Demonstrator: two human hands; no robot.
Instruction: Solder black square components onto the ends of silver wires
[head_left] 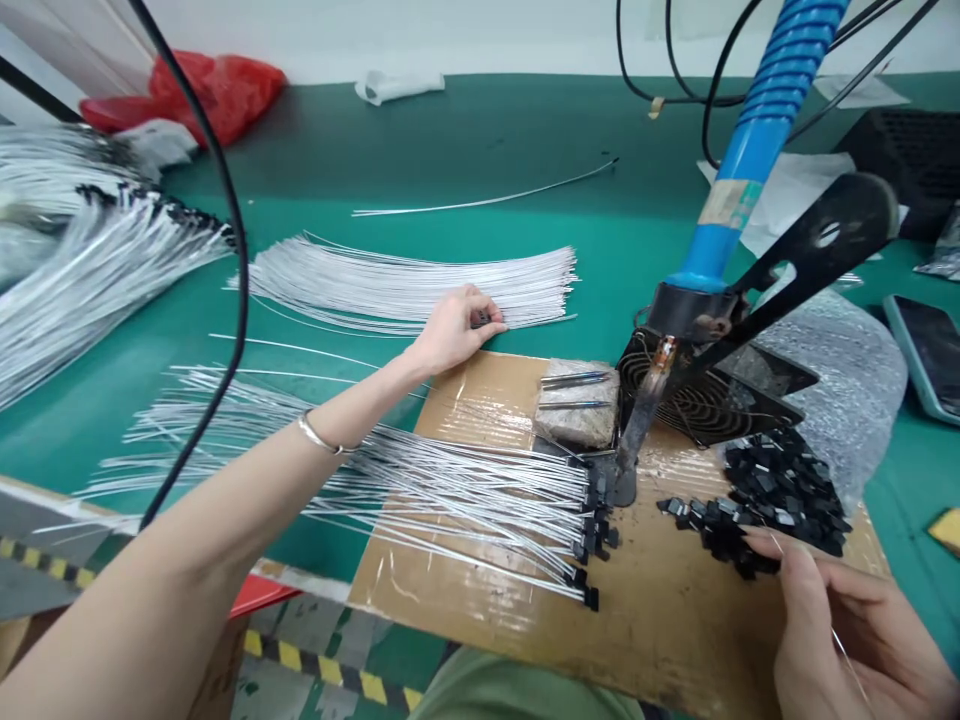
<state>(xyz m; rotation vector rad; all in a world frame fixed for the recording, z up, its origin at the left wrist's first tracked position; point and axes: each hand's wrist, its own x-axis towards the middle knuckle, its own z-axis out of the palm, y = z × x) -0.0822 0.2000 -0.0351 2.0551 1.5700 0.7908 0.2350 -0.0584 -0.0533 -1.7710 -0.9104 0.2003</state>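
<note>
My left hand is closed in a pinch at the near edge of a bundle of loose white wires, on a single white wire lying apart from the rest. My right hand grips a thin silvery strand of solder wire, its fingertips beside a pile of small black connectors. White wires with black connectors on their ends lie across a brown board. A soldering iron in a blue-sleeved holder points down at the board.
A stone-like block carries metal tips. Behind the iron stands a black fan, next to bubble wrap and a phone. More wire bundles and a red bag lie left. A black cable hangs in front.
</note>
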